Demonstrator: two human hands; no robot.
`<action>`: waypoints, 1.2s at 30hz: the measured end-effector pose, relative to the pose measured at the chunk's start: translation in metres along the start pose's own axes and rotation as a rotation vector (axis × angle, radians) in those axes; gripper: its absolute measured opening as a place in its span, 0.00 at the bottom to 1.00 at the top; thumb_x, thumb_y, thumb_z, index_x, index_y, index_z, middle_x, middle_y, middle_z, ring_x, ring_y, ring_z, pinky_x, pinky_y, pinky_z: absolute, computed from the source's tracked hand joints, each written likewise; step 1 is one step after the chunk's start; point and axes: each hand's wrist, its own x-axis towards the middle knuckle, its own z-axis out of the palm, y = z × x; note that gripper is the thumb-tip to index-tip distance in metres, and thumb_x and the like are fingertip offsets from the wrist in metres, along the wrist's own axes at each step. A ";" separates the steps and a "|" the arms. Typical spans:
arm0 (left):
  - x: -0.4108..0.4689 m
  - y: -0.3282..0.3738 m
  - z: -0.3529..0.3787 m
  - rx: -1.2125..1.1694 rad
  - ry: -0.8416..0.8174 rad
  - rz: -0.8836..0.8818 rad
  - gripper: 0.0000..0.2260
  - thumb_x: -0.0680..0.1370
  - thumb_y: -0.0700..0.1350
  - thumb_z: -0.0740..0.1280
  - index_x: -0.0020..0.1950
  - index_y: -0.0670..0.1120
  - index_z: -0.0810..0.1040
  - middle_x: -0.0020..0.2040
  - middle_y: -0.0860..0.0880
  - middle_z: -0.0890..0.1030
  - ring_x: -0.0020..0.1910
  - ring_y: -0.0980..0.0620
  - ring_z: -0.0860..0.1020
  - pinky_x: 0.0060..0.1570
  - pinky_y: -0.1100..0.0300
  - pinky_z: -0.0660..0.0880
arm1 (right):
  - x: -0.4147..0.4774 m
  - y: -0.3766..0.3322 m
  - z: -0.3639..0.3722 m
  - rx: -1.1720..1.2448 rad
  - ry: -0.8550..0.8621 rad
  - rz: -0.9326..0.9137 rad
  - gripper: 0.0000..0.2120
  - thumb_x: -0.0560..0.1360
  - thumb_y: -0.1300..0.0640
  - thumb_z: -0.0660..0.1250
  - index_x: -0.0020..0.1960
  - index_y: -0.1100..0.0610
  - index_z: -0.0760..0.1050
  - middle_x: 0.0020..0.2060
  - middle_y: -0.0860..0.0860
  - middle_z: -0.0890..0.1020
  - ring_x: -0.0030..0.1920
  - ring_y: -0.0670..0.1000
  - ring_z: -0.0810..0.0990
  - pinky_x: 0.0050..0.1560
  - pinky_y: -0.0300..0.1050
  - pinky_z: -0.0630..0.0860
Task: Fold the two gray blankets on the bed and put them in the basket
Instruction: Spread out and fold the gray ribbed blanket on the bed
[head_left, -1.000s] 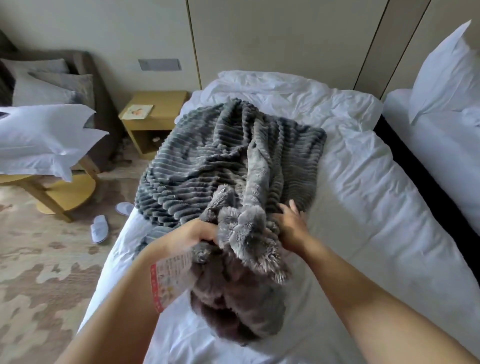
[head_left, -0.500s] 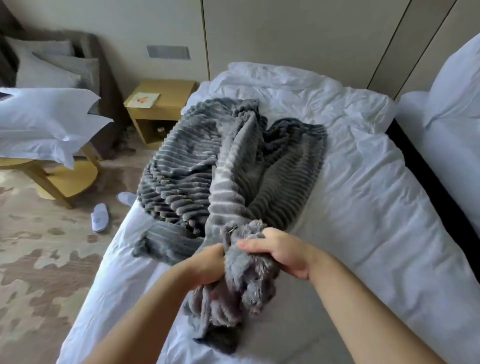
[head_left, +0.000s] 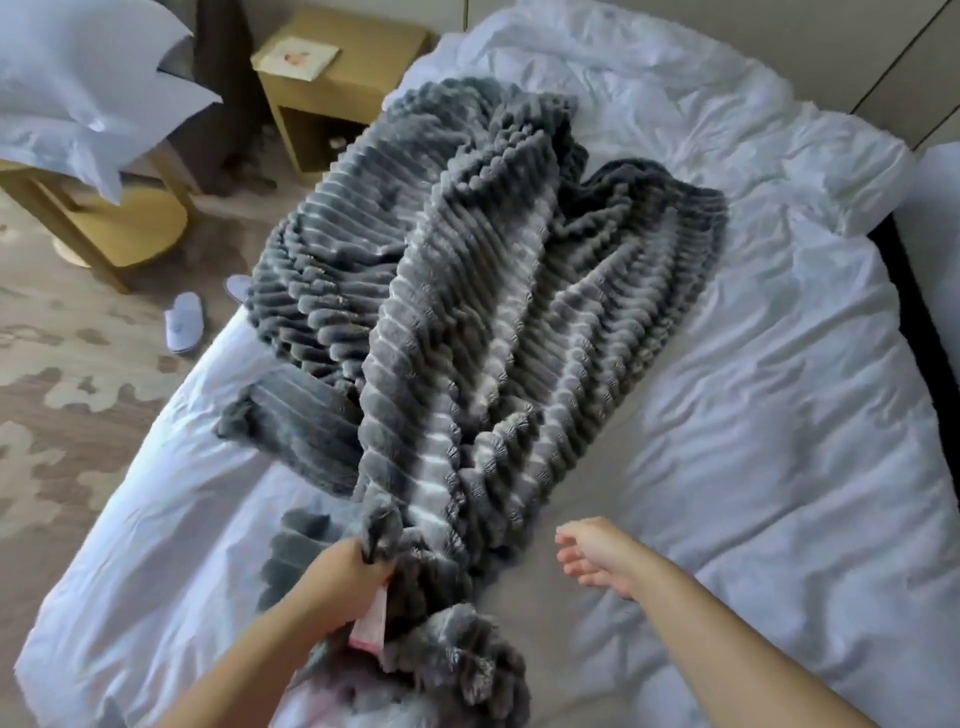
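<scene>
Ribbed gray blanket (head_left: 467, 291) rumpled lengthwise on bed (head_left: 779, 415), left hand (head_left: 337, 587) fingers gripping its end, right hand (head_left: 597, 558) fingers loose.

— What's your blanket (head_left: 493, 312) made of?
— Plush gray fleece, ribbed and fuzzy. Your duvet (head_left: 779, 389) is matt white cloth, creased; the nightstand (head_left: 376, 57) looks like smooth pale wood.

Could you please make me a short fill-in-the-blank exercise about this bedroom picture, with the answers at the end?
1. The left hand grips the gray blanket, while the right hand holds ____.
2. The blanket lies on a bed with a ____ sheet.
3. The slippers lie on the person's ____ side of the bed.
Answers: nothing; white; left.
</scene>
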 end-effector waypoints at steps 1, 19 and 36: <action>0.002 0.002 0.004 -0.167 0.112 -0.061 0.15 0.78 0.52 0.63 0.34 0.46 0.76 0.32 0.52 0.79 0.36 0.51 0.77 0.34 0.59 0.70 | 0.015 -0.006 -0.007 0.026 0.034 -0.015 0.05 0.78 0.56 0.60 0.44 0.56 0.72 0.36 0.52 0.75 0.33 0.49 0.73 0.34 0.40 0.67; 0.009 0.102 -0.049 -0.750 0.057 -0.010 0.11 0.75 0.55 0.69 0.47 0.48 0.84 0.40 0.48 0.85 0.38 0.47 0.83 0.41 0.55 0.78 | -0.008 -0.149 -0.130 0.426 0.651 -0.487 0.08 0.78 0.67 0.57 0.53 0.63 0.74 0.43 0.56 0.79 0.29 0.46 0.81 0.28 0.34 0.74; 0.034 0.100 -0.044 -0.843 -0.172 0.116 0.16 0.75 0.51 0.70 0.62 0.50 0.76 0.59 0.48 0.78 0.51 0.52 0.78 0.49 0.58 0.73 | -0.133 -0.022 -0.026 0.454 0.378 -0.594 0.12 0.69 0.46 0.74 0.46 0.53 0.81 0.39 0.47 0.86 0.43 0.46 0.84 0.39 0.35 0.75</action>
